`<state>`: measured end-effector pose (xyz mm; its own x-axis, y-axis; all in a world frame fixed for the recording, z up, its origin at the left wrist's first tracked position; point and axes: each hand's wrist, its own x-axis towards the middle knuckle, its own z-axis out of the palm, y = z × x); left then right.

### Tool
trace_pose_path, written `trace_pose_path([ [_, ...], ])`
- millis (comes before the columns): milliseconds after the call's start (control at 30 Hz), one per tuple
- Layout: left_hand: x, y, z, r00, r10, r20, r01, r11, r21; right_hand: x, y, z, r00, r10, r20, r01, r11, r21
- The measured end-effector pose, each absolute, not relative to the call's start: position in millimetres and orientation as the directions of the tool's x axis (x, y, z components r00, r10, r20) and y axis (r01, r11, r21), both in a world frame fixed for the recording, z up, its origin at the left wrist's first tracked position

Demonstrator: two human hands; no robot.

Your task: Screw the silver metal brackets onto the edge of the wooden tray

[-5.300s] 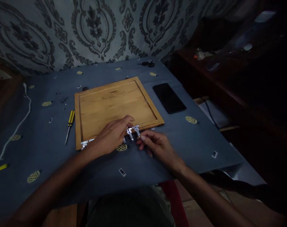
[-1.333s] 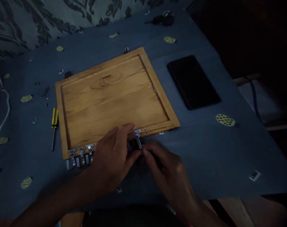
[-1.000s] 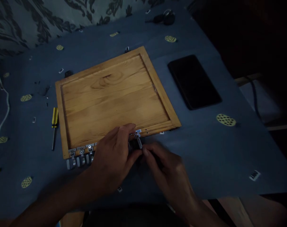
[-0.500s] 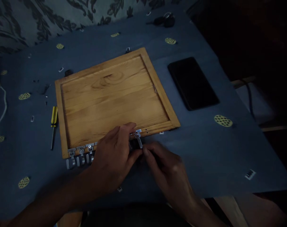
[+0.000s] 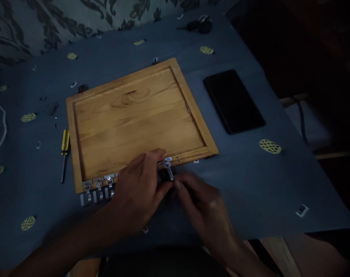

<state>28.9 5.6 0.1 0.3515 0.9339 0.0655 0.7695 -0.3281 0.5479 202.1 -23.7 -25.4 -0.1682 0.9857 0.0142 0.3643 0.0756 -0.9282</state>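
A wooden framed panel [image 5: 137, 115] lies on the table, with a row of metal hooks [image 5: 99, 186] along its near edge. My left hand [image 5: 138, 188] rests over the middle of that row and hides part of it. Its fingers are closed around the last metal hook [image 5: 169, 169] at the row's right end, index finger above and thumb below. My right hand [image 5: 205, 204] pinches with thumb and index finger at the lower tip of the same hook. Small dark holes show in the frame just right of it.
A yellow-handled screwdriver [image 5: 65, 154] lies left of the panel. To the right is a black tablet-like slab [image 5: 234, 102]. Keys [image 5: 200, 25] lie at the far edge, small dark bits [image 5: 55, 109] at the left, and a white cable [image 5: 3, 130] runs along the blue patterned tablecloth [image 5: 244, 184].
The whole view has shifted very slightly to the left. Both hands keep the same grip and place at the hook.
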Motion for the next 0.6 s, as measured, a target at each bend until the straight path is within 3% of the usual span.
trace_pose_path([
  [267, 29.2, 5.3, 0.8, 0.342, 0.939, 0.035, 0.764, -0.3, 0.571, 209.6, -21.1, -22.9, -0.153, 0.988, 0.024, 0.42, 0.087, -0.903],
  [367, 30.1, 5.7, 0.9, 0.336, 0.94, 0.057, 0.766, -0.308, 0.564, 218.3, -16.3, -22.2, -0.175, 0.975, 0.138, 0.514, 0.21, -0.832],
  [467, 31.1, 6.3, 0.9, 0.346, 0.935, 0.081, 0.77, -0.332, 0.545, 227.4, -9.0, -22.9, -0.331, 0.906, 0.265, 0.546, 0.413, -0.729],
  [600, 31.4, 6.7, 0.4, 0.351, 0.932, 0.091, 0.771, -0.343, 0.537, 233.9, 1.1, -27.7, -0.469, 0.829, 0.305, 0.54, 0.543, -0.644],
])
